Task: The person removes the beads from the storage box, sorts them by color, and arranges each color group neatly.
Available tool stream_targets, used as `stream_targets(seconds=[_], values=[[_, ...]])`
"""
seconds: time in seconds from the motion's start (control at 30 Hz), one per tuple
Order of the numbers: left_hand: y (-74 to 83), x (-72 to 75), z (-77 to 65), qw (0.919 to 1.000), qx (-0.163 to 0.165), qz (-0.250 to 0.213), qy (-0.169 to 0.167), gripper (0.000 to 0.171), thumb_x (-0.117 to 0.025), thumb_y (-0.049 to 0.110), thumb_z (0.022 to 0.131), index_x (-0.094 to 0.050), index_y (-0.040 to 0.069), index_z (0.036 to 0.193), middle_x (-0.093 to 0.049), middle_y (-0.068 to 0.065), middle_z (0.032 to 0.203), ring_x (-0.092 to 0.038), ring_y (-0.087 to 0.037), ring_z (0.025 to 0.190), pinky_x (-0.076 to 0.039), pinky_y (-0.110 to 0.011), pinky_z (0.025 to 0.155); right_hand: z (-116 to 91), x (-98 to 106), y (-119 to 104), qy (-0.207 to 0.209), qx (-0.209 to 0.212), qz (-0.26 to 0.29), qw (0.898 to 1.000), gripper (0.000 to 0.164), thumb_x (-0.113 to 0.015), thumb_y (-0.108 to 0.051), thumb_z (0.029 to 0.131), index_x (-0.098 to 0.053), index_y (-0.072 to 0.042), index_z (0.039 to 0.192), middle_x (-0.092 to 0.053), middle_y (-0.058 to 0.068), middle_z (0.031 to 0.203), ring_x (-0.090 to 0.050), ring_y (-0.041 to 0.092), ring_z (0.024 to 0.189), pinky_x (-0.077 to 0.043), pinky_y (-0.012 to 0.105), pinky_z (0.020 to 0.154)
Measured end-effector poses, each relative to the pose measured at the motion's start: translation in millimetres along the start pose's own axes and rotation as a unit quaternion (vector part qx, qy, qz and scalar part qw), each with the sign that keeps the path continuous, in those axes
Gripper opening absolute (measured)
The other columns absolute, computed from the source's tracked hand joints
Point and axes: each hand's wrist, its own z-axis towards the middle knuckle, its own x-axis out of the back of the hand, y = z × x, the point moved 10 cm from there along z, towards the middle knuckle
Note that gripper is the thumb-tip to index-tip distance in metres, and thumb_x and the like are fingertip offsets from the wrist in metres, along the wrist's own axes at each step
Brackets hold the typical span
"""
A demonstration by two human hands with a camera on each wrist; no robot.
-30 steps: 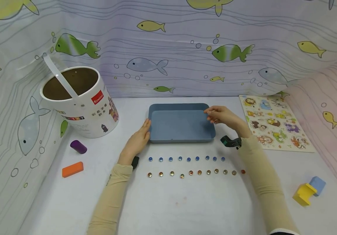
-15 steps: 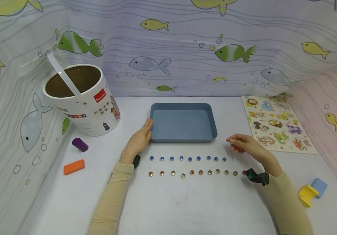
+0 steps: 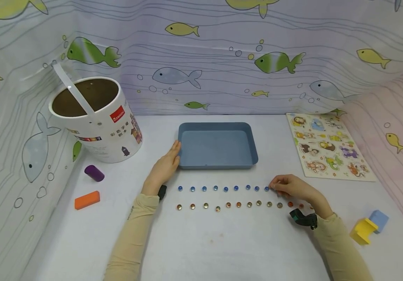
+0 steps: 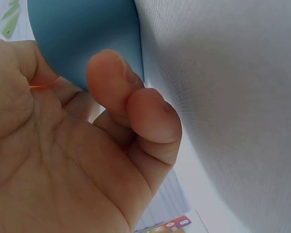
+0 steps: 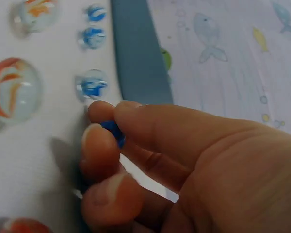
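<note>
At the right end of a row of blue marbles (image 3: 236, 188), my right hand (image 3: 294, 188) is low over the table. Its thumb and fingers pinch a blue marble (image 5: 114, 133), partly hidden by the fingertips in the right wrist view. Other blue-swirled marbles (image 5: 93, 87) line up beyond it. Nearer the person runs a second row of orange and amber marbles (image 3: 238, 204), partly behind the right wrist at its end. My left hand (image 3: 164, 168) rests against the left side of a blue-grey tray (image 3: 219, 150), fingers extended along the tray wall (image 4: 82, 39).
A white bucket (image 3: 99, 134) with a handle stands back left. Beside it lie a purple cylinder (image 3: 94, 173) and an orange block (image 3: 87, 200). On the right are an animal puzzle board (image 3: 327, 148), a yellow block (image 3: 364, 231) and a blue block (image 3: 379, 221). A fish-patterned curtain (image 3: 215, 58) hangs behind.
My right hand has moved from over the tray's right side toward the person, down to the right end of the blue row. My left hand stays at the tray's left side.
</note>
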Motion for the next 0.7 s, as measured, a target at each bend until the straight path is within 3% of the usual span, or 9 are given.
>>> stream_targets(seconds=[0.43, 0.7], values=[[-0.5, 1.9, -1.6, 1.0, 0.001, -0.002, -0.001, 0.055, -0.036, 0.02, 0.104, -0.018, 0.01, 0.155, -0.012, -0.006, 0.164, -0.031, -0.034, 0.143, -0.029, -0.05, 0.116, -1.5, -3.3, 1.7, 0.0, -0.034, 0.012, 0.999, 0.027, -0.056, -0.025, 0.098, -0.063, 0.001, 0.106, -0.052, 0.002, 0.066, -0.048, 0.01, 0.052, -0.046, 0.028, 0.046], [-1.1, 2.8, -2.4, 1.0, 0.001, -0.004, 0.002, 0.055, -0.037, 0.019, 0.104, -0.019, 0.009, 0.155, -0.013, -0.005, 0.163, -0.03, -0.032, 0.144, -0.028, -0.049, 0.116, -1.7, -1.1, 0.4, 0.002, -0.03, 0.005, 1.0, 0.028, -0.056, -0.026, 0.098, -0.061, 0.001, 0.107, -0.054, 0.003, 0.068, -0.052, 0.012, 0.055, -0.048, 0.03, 0.048]])
